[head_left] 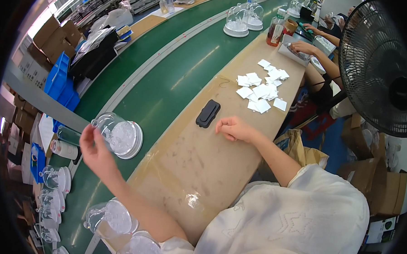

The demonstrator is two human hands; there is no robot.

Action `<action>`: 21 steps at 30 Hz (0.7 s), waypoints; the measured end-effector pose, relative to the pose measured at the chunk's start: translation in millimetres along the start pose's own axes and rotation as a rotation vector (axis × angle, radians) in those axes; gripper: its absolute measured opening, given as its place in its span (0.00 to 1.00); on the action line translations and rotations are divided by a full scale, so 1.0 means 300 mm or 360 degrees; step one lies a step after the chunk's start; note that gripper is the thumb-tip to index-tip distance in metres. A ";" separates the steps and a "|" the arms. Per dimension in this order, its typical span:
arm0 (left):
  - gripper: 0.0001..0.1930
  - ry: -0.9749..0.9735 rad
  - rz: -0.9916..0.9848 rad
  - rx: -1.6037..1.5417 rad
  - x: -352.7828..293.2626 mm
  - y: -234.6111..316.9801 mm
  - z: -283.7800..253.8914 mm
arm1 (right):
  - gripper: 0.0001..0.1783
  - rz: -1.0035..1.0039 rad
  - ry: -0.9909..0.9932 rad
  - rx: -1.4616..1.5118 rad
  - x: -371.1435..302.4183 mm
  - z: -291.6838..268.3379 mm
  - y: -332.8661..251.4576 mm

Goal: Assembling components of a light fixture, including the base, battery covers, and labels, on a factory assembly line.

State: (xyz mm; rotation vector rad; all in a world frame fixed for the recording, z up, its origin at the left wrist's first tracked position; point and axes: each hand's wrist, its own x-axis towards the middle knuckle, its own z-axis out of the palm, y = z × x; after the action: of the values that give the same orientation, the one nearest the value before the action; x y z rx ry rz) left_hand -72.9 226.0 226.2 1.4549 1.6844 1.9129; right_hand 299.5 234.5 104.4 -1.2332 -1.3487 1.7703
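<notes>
On the green conveyor to the left stands a clear dome (104, 123) with a knob on top and a round white base. My left hand (98, 155) reaches over to it, its bent fingertips by the knob and slightly apart; they do not appear wrapped around it. My right hand (235, 129) hovers low over or rests on the tan worktable (197, 172), fingers loosely bent and apart, with nothing visible in them. Just left of that hand lies a black oblong case (208, 113). Farther up the table are scattered white square pieces (262, 90).
More domes (236, 20) stand at the far end of the green conveyor (169, 84), others (113, 216) at the lower left. A bottle of reddish liquid (275, 30) is near a co-worker's hand (303, 47). At the right looms a black fan (383, 66).
</notes>
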 end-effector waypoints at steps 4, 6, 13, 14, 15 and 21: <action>0.24 -0.0958 -0.0231 0.0271 -0.109 0.088 0.157 | 0.06 0.0025 -0.0035 0.0002 0.007 -0.007 -0.002; 0.28 -0.1481 -0.0070 0.0452 -0.204 0.048 0.242 | 0.06 0.0034 -0.0074 0.0001 0.002 0.004 -0.012; 0.32 -0.1384 0.0268 0.0432 -0.461 -0.036 0.568 | 0.05 -0.0038 0.0037 -0.0056 -0.001 0.008 -0.006; 0.33 -0.1194 0.0256 0.0433 -0.475 -0.057 0.581 | 0.05 -0.0043 0.0028 -0.0067 0.001 0.010 -0.003; 0.33 -0.1194 0.0247 0.0436 -0.485 -0.068 0.585 | 0.05 -0.0036 0.0023 -0.0066 -0.003 0.009 -0.004; 0.35 -0.1143 0.0359 0.0549 -0.512 -0.113 0.576 | 0.05 -0.0099 0.0062 -0.0106 -0.011 0.018 -0.003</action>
State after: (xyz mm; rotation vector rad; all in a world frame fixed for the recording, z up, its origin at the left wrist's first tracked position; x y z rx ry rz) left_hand 118.9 240.4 93.7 2.1882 1.5634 0.9738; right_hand 295.8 229.7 106.5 -1.2409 -1.4185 1.6629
